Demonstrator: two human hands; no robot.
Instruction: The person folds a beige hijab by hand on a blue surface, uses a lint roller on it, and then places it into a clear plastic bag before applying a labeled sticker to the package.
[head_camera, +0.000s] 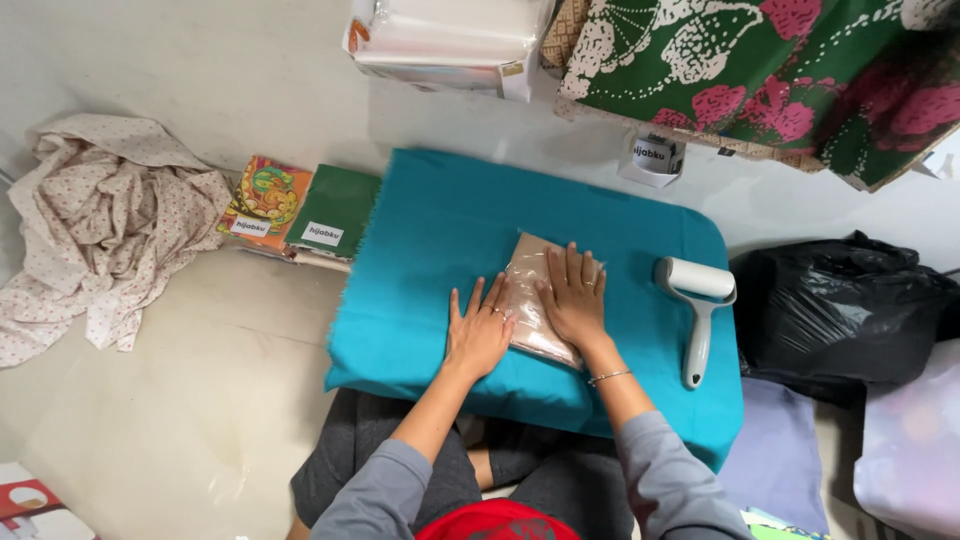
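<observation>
Frame centre: left hand (478, 335) and right hand (572, 298), both flat and open, press a clear-wrapped beige fabric packet (532, 300) onto teal cloth-covered board (430, 230); white lint roller (695, 310) to the right.

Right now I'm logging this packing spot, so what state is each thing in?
Left hand: flat, pressing the packet's edge.
Right hand: flat, spread on the packet.
Clear-wrapped beige fabric packet: lying flat on the teal cloth, wrapped.
Teal cloth: spread smooth.
Lint roller: lying unheld on the teal cloth.
Black plastic bag: bulging, crumpled.
Dotted cream cloth: crumpled on the floor.
</observation>
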